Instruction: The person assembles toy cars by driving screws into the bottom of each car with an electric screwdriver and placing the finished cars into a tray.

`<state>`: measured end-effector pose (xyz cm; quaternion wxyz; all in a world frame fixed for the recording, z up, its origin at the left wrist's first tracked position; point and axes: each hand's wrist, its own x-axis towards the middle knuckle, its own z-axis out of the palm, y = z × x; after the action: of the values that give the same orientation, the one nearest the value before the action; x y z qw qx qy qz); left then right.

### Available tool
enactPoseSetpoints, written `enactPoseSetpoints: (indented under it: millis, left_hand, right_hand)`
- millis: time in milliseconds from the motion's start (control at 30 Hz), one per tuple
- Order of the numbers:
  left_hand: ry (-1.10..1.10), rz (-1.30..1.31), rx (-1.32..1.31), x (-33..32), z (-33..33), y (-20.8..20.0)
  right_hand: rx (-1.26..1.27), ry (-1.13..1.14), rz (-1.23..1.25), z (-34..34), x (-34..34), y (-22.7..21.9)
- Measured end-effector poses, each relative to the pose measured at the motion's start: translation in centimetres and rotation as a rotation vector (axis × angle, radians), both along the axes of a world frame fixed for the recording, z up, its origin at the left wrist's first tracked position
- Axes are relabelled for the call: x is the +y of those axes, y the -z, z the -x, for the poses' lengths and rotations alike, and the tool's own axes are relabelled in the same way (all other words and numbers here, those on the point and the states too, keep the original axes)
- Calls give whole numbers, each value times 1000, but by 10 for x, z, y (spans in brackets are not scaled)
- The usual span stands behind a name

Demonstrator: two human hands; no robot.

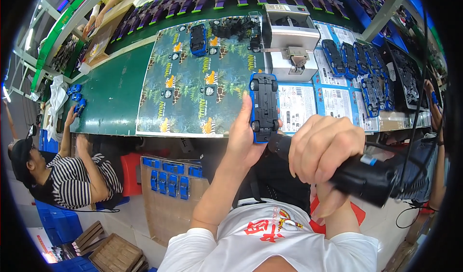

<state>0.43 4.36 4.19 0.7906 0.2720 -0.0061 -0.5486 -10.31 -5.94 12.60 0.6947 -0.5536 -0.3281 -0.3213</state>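
Observation:
A blue toy car is turned underside out, its black chassis and wheels showing, just past the table's front edge. My left hand is closed around it, thumb along its left side. My right hand wraps around a thick black electric screwdriver, held slanting with its narrow end toward the car's near end. Whether the tip touches a screw cannot be made out. Beyond the car stands a silver boxy machine with a metal bracket on its front.
Another upturned blue car and loose black parts lie on the animal-print sheet. More upturned cars stand in rows at right. A cardboard sheet at lower left carries several blue cars. A striped-shirted co-worker sits left.

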Motion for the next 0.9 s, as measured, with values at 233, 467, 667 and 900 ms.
enactPoseSetpoints:
  millis: [233, 467, 667, 900]
  left_hand:
    - [14, -60, -16, -4, 3, 19]
    - [55, -72, 39, -6, 10, 23]
    - [92, -74, 13, -11, 13, 23]
    - [112, -85, 43, -13, 15, 21]
  right_hand:
    - [94, 84, -42, -6, 7, 0]
    - [131, 74, -22, 1, 3, 6]
    - [141, 117, 16, 9, -8, 7]
    - [115, 112, -86, 12, -8, 14]
